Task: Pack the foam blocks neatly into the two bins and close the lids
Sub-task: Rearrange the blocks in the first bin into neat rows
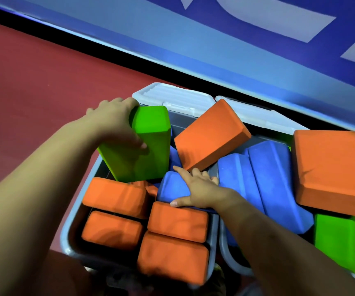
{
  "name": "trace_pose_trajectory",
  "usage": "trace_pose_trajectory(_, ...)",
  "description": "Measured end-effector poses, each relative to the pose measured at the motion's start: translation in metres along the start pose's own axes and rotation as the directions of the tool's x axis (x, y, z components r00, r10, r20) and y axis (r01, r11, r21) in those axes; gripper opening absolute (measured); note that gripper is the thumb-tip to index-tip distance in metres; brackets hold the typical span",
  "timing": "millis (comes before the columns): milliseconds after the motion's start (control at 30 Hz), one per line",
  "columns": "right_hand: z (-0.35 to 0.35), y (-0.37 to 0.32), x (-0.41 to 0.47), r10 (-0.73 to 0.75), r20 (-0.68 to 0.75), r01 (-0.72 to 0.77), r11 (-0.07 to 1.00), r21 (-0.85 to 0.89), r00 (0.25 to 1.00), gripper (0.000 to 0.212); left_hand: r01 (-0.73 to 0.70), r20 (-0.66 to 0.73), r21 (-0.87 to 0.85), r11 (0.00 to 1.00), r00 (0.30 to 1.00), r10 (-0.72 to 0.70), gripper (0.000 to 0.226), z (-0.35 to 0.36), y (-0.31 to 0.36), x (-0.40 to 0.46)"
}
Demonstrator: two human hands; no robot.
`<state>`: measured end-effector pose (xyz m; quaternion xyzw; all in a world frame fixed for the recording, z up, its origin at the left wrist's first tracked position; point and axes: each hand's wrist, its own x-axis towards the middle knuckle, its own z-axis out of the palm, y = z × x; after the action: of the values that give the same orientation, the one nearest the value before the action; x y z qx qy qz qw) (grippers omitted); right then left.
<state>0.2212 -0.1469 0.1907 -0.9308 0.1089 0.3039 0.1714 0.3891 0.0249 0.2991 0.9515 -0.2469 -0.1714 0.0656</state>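
Two grey bins stand side by side, the left bin (65, 227) and the right bin (225, 253), both with white lids hanging open at the back. My left hand (112, 118) grips a green foam block (142, 150) standing tilted in the left bin's far corner. My right hand (195, 189) holds a blue block (172, 186) at the middle of the left bin, thumb on its near edge. Several orange blocks (176, 218) lie packed in the left bin's near half. An orange block (210, 135) leans across both bins. Blue blocks (268, 184) fill the right bin.
A large orange block (334, 167) lies on top at the right, with a green block (338, 242) below it. The left lid (172, 97) and right lid (262, 116) lean toward a blue wall panel (193, 50). Red floor (33, 82) spreads to the left.
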Motion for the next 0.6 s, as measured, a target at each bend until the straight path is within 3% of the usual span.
trace_pose_trajectory(167, -0.003, 0.006, 0.003, 0.003, 0.029, -0.004, 0.999, 0.035, 1.0, 0.1, -0.027, 0.031, 0.023, 0.999, 0.999, 0.026, 0.102, 0.002, -0.001, 0.001)
trace_pose_trajectory(267, -0.013, 0.007, 0.004, -0.037, 0.131, 0.02, 0.991, 0.131, 0.991, 0.091, 0.003, 0.101, 0.119, 0.993, 0.995, -0.015, 0.09, 0.008, 0.0, -0.003)
trace_pose_trajectory(300, -0.023, 0.007, 0.004, -0.057, 0.114, 0.032, 0.977, 0.211, 0.992, 0.081, 0.012, 0.12, 0.146, 0.989, 0.992, -0.03, 0.086, 0.01, 0.001, -0.003)
trace_pose_trajectory(367, -0.053, 0.007, 0.003, -0.03, -0.175, 0.094, 0.924, 0.37, 0.984, 0.05, 0.033, 0.142, 0.154, 0.987, 0.988, -0.056, 0.085, 0.01, 0.001, -0.003)
trace_pose_trajectory(400, -0.068, 0.011, 0.003, 0.051, -0.411, 0.131, 0.905, 0.404, 0.91, 0.041, 0.039, 0.139, 0.141, 0.989, 0.989, -0.059, 0.087, 0.008, -0.001, -0.002)
trace_pose_trajectory(433, -0.08, 0.018, 0.004, 0.152, -0.625, 0.157, 0.898, 0.411, 0.765, 0.039, 0.04, 0.129, 0.126, 0.991, 0.99, -0.057, 0.088, 0.006, -0.003, -0.002)
trace_pose_trajectory(467, -0.089, 0.025, 0.004, 0.247, -0.76, 0.158, 0.896, 0.416, 0.601, 0.043, 0.038, 0.112, 0.116, 0.993, 0.992, -0.051, 0.09, 0.004, -0.005, -0.001)
trace_pose_trajectory(500, -0.093, 0.034, 0.006, 0.342, -0.805, 0.123, 0.885, 0.449, 0.485, 0.052, 0.034, 0.088, 0.107, 0.994, 0.995, -0.044, 0.092, 0.002, -0.006, -0.001)
trace_pose_trajectory(533, -0.094, 0.042, 0.007, 0.445, -0.776, 0.061, 0.85, 0.523, 0.447, 0.063, 0.029, 0.058, 0.097, 0.995, 0.998, -0.035, 0.093, 0.001, -0.007, -0.002)
trace_pose_trajectory(600, -0.091, 0.056, 0.013, 0.608, -0.612, -0.071, 0.736, 0.673, 0.506, 0.088, 0.021, -0.011, 0.064, 0.998, 1.0, -0.02, 0.096, -0.003, -0.008, -0.002)
